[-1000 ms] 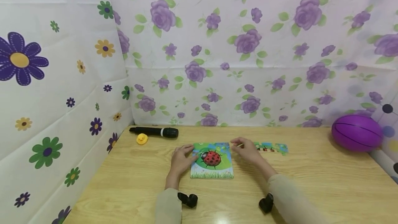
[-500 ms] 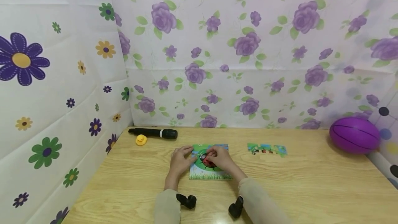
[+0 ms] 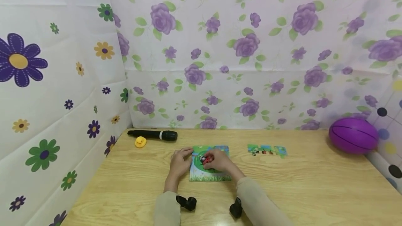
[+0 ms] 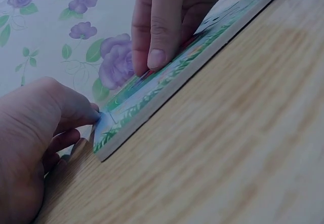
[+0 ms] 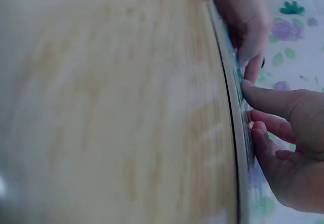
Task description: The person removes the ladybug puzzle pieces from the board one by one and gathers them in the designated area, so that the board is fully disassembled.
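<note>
A square picture puzzle board (image 3: 204, 178) with a ladybug (image 3: 207, 160) on a green round lies flat on the wooden table. My left hand (image 3: 178, 163) grips its left edge; in the left wrist view the thumb side meets the board's corner (image 4: 109, 133), with other fingers bent beside the edge. My right hand (image 3: 220, 161) reaches over the board from the right. Its thumb and fingers pinch at the ladybug's red body, hiding part of it. The right wrist view shows the right hand's curled fingers (image 5: 298, 148) low on the board, facing the left hand (image 5: 243, 19).
Several puzzle pieces (image 3: 267, 150) lie in a row right of the board. A black microphone (image 3: 152, 135) and a yellow rubber duck (image 3: 140, 142) sit at the back left. A purple ball (image 3: 354, 135) stands at the back right. Flowered cloth (image 3: 220, 44) hangs behind.
My right hand has moved left from beside the board's top right corner onto the ladybug, where it stays over the last half second. My left hand keeps its place at the left edge.
</note>
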A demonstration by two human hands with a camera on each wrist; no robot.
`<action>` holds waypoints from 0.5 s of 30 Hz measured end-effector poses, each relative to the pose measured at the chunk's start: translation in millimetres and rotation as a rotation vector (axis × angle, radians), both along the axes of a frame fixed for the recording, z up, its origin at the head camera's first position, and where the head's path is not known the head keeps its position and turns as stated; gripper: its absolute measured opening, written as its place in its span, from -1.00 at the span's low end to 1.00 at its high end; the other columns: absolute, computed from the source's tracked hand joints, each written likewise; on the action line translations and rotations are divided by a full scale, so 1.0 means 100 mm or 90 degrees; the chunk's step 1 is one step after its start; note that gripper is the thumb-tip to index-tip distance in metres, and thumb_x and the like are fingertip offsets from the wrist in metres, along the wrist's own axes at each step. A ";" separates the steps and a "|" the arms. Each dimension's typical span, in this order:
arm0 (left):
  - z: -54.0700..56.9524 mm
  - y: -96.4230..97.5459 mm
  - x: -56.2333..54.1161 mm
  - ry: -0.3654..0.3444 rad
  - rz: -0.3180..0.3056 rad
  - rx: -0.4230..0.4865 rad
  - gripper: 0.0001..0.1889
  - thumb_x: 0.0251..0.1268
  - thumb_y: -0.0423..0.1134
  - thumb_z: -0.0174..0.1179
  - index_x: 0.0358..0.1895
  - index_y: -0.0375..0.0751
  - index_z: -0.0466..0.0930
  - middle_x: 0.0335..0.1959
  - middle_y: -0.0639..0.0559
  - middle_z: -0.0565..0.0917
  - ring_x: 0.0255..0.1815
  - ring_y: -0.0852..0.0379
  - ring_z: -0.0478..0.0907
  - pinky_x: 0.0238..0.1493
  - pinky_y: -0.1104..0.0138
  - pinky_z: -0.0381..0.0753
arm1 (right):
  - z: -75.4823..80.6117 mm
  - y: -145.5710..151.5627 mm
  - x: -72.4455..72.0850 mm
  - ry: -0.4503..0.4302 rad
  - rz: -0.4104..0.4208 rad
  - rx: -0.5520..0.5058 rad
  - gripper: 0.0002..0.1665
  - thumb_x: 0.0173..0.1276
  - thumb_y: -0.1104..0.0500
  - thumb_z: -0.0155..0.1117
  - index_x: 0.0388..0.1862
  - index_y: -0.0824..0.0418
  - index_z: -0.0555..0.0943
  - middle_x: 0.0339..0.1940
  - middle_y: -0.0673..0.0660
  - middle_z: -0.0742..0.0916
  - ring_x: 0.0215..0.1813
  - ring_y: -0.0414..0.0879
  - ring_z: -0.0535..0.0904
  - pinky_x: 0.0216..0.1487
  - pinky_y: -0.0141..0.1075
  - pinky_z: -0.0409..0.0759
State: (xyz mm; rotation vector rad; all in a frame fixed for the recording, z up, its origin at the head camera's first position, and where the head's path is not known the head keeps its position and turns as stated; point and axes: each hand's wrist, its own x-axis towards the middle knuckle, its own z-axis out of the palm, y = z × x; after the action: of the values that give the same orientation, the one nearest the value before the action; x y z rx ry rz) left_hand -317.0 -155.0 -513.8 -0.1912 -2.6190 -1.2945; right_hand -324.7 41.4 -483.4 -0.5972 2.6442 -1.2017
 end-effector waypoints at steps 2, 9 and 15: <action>0.01 0.00 0.00 -0.003 0.001 0.003 -0.64 0.30 -0.37 0.13 0.15 -0.22 0.64 0.24 -0.05 0.59 0.29 -0.14 0.38 0.33 -0.11 0.28 | 0.04 -0.03 0.01 -0.009 -0.002 0.014 -0.58 0.16 0.20 0.47 0.00 0.28 0.64 -0.20 0.15 0.69 -0.21 -0.10 0.57 -0.20 -0.22 0.58; 0.02 0.00 0.01 -0.010 -0.002 0.013 -0.64 0.29 -0.37 0.14 0.15 -0.23 0.64 0.24 -0.04 0.59 0.30 -0.14 0.37 0.34 -0.13 0.28 | 0.13 -0.07 0.02 -0.033 -0.024 0.046 -0.60 0.14 0.24 0.48 -0.03 0.27 0.62 -0.20 0.14 0.68 -0.20 -0.07 0.58 -0.16 -0.19 0.60; 0.02 0.01 0.00 -0.014 0.006 0.011 -0.64 0.29 -0.36 0.16 0.15 -0.22 0.64 0.24 -0.01 0.60 0.30 -0.11 0.37 0.33 -0.09 0.29 | 0.12 -0.07 0.02 -0.043 -0.022 0.023 -0.59 0.14 0.27 0.48 -0.04 0.23 0.54 -0.23 0.17 0.64 -0.28 -0.07 0.53 -0.29 -0.24 0.51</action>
State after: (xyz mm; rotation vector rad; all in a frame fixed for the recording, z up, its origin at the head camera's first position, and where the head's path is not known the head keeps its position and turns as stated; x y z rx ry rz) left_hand -316.6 -153.8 -511.5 -0.1634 -2.6227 -1.3237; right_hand -322.4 34.0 -470.9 -0.4983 2.6242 -1.1606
